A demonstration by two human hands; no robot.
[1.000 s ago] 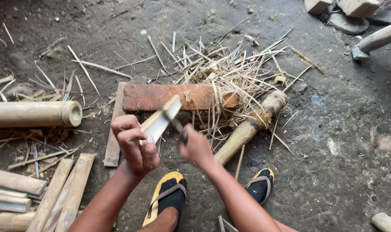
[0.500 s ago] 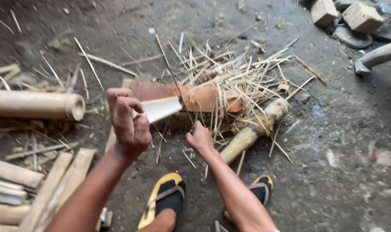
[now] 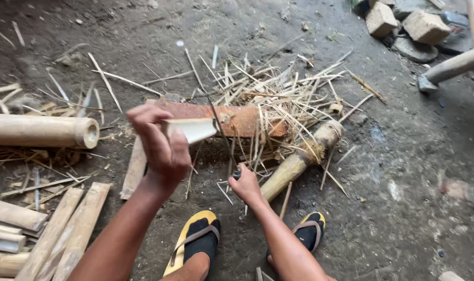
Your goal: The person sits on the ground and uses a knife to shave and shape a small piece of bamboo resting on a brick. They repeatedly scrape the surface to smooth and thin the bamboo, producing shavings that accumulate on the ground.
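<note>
While our left hand [image 3: 161,143] grips the pale bamboo piece [image 3: 193,128] raised, our right hand [image 3: 246,184] closes on a thin bamboo sliver [image 3: 219,125] rising upward beside it, above the reddish block [image 3: 237,118], seemingly for splitting.

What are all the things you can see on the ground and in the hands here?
bamboo piece: one, pale, held up in the left hand
thin blade: one, dark, rising from the right hand
brick slab: one, reddish, under the splinters
bamboo splinters: many, straw-coloured, heaped mid-ground
bamboo pole: one, tan, hollow, far left
bamboo stick: one, tan, beside the right hand
split slats: several, tan, lower left
stone blocks: several, grey, top right
sandals: two, yellow-black, bottom
left hand: gripping
right hand: gripping
</note>
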